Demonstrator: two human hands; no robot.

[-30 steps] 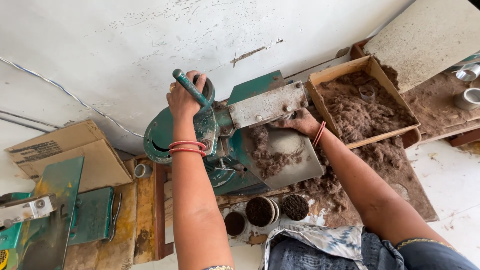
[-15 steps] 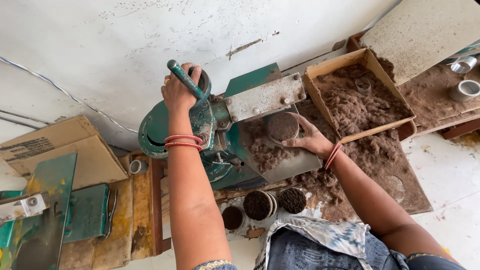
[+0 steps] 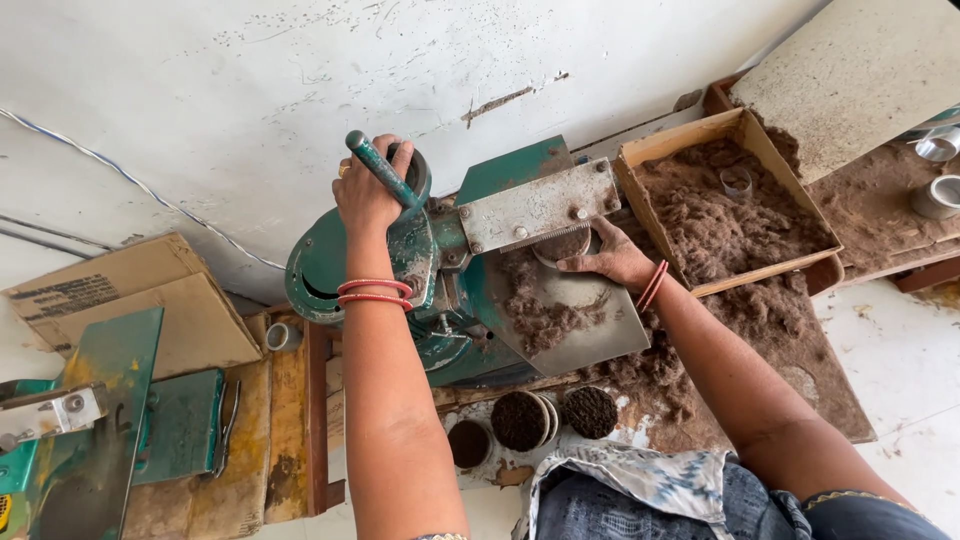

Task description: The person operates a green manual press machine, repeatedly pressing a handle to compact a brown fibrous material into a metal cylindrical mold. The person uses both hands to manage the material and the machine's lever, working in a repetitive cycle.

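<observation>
Left hand (image 3: 368,195) fisted round green lever handle (image 3: 382,170) of green press (image 3: 440,260); handle long axis runs 10-to-4 o'clock

Right hand (image 3: 612,262) nearer work: fingers half-curled on round cup (image 3: 562,246), tucked under grey metal plate (image 3: 538,206)

Cup at 9 o'clock from right palm

Open cardboard box of brown fibre (image 3: 730,210) at 2 o'clock, close

Filled cups (image 3: 520,420) at 6 o'clock by lap; tray edge free toward person
</observation>
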